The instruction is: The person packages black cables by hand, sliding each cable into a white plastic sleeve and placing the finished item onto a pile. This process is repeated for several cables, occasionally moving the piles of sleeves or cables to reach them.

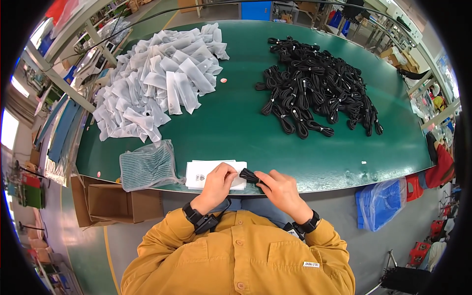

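Black looped cable bundle [249, 175], pinched in the right hand [280, 189], likely to keep its coils together, points left near the front edge of the smooth green tabletop [236, 128], by flat white rectangular sheets [193, 171]; left hand [216, 184] over them, grip hard to tell.

Head-worn, the one view (a bowed fisheye) looks down and forward, shirt [214, 265] close below, table [231, 123] stretching beyond.
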The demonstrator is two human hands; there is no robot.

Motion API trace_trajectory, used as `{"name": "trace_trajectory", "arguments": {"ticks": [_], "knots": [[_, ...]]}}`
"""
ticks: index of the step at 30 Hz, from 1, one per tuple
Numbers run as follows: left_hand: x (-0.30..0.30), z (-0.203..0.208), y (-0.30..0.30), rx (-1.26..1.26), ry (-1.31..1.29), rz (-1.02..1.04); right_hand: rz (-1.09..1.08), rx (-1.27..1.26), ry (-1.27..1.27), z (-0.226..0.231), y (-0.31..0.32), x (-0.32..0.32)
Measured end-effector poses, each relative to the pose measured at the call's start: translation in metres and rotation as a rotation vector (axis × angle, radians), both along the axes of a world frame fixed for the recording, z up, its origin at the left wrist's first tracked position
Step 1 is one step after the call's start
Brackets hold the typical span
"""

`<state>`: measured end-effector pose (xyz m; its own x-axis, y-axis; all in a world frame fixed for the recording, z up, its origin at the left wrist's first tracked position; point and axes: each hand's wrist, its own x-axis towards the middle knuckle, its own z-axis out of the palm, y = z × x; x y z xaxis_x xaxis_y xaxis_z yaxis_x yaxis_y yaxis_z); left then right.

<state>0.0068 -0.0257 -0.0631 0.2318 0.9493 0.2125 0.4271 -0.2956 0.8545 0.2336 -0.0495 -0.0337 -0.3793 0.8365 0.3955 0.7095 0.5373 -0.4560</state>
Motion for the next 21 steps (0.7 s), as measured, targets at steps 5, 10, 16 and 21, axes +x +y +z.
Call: {"name": "trace_trajectory", "arguments": {"ticks": [5, 10, 16, 21], "knots": [[0.0, 0.006, 0.001, 0.167, 0.02, -0.036, 0.031, 0.031, -0.096, -0.004, 0.003, 0.004], [0.0, 0.011, 0.002, 0.273, 0.04, -0.122, 0.08, 0.01, -0.063, 0.006, 0.002, 0.003], [-0.002, 0.025, 0.007, 0.433, 0.101, -0.246, -0.012, -0.964, 0.5, 0.007, 0.016, -0.001], [-0.004, 0.038, 0.013, 0.451, 0.111, -0.266, 0.148, -0.268, 0.355, 0.005, 0.016, -0.013]]}}
